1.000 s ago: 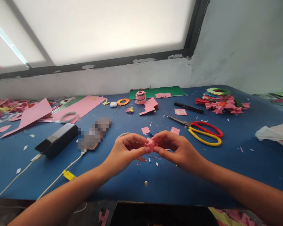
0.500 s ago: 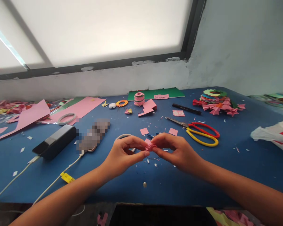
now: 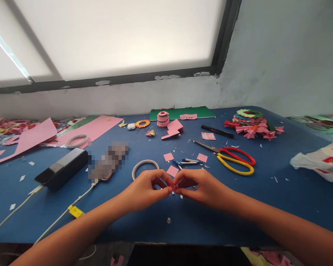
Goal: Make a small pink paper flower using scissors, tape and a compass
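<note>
A small folded pink paper piece [image 3: 174,187] is pinched between the fingertips of my left hand [image 3: 151,186] and my right hand [image 3: 198,186], low over the blue table. Fingers cover most of it. Just beyond my hands lie pink paper squares [image 3: 172,170] and a blue and white compass-like tool [image 3: 187,162]. A ring of tape [image 3: 135,170] rests behind my left hand. Scissors with red and yellow handles [image 3: 235,168] lie open to the right, past my right hand.
At left are a black power bank [image 3: 63,168], a blurred phone [image 3: 109,160] with cables and pink sheets [image 3: 34,138]. Farther back stand stacked pink rings [image 3: 163,119], a black pen [image 3: 218,131] and paper flowers [image 3: 255,127]. A plastic bag [image 3: 322,160] sits at right.
Both hands have come lower and nearer with the pink piece, which has turned and is more covered by fingers. More of the tape ring and the compass-like tool shows.
</note>
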### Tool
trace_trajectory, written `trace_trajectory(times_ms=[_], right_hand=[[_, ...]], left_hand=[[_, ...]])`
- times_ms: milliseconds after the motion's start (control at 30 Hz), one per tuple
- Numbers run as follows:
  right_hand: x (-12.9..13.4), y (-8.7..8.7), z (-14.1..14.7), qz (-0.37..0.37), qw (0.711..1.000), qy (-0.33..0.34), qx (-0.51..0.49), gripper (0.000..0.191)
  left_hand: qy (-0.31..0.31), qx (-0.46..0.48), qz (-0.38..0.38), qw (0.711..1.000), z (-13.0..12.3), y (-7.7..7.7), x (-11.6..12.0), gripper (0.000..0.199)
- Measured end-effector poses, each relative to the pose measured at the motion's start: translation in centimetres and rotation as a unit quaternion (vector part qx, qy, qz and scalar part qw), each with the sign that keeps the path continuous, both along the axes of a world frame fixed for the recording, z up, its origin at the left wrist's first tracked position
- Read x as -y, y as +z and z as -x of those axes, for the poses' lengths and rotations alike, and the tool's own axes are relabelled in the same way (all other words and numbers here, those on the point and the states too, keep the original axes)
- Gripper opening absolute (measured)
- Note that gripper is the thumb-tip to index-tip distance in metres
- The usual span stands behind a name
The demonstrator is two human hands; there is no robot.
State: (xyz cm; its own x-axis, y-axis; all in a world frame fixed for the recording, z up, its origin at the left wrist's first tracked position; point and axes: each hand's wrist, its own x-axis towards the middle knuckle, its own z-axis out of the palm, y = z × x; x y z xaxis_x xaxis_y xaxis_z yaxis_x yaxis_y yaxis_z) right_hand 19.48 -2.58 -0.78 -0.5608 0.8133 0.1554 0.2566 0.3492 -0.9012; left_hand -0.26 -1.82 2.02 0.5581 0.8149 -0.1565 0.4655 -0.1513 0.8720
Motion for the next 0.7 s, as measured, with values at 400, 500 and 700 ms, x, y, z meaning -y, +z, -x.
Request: trace_trajectory(times_ms=[400,500,700], right_hand=[[-5.0,1.3,-6.1,-0.152,0.927,-0.213,0.269,0.015],[-5.7,1.0,-7.4,-0.141,0.914,-0.217,0.314,0.015],[-6.1,1.1,-8.5,-0.133,0.89,-0.243,0.362,0.019]], left_hand=[[-0.031,0.019,0.037,0.999,0.0,-1.1,-0.5,0.016],[-0.024,0.0,0.023,0.999,0.1,-1.1,-0.6,0.018],[-0.012,-0.043,0.002,0.999,0.2,-1.0,-0.6,0.023]])
